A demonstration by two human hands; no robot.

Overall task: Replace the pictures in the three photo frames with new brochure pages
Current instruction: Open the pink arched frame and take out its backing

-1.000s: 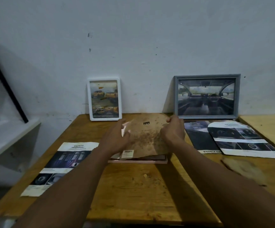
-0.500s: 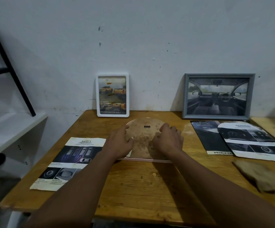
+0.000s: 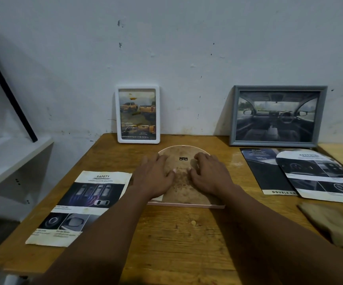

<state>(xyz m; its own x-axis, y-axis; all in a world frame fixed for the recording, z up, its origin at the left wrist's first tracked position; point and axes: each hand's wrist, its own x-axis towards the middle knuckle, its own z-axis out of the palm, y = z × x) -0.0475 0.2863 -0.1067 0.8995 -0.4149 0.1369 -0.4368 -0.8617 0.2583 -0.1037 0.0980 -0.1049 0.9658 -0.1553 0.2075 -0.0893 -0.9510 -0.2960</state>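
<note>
1. Nearest, mid table [image 3: 176, 239]: left hand [image 3: 156, 177] with fingers spread flat, right hand [image 3: 209, 177] with fingers bent and tips down, both pressing the back board [image 3: 184, 188] of the pink frame [image 3: 187, 206]; gripping nothing.
2. Lying face down, straight edge nearest, rounded top toward the wall; long axis seemingly near-to-far.
3. Probably light, stiff, breakable if glazed; best taken by both side rims.
4. Farthest: white frame [image 3: 137, 140] and grey frame [image 3: 233, 116], leaning on the wall.

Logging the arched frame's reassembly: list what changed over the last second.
The left hand and right hand lowered the tilted backing board flat into the pink frame and now press on it. The white frame, grey frame and brochures stayed put.
</note>
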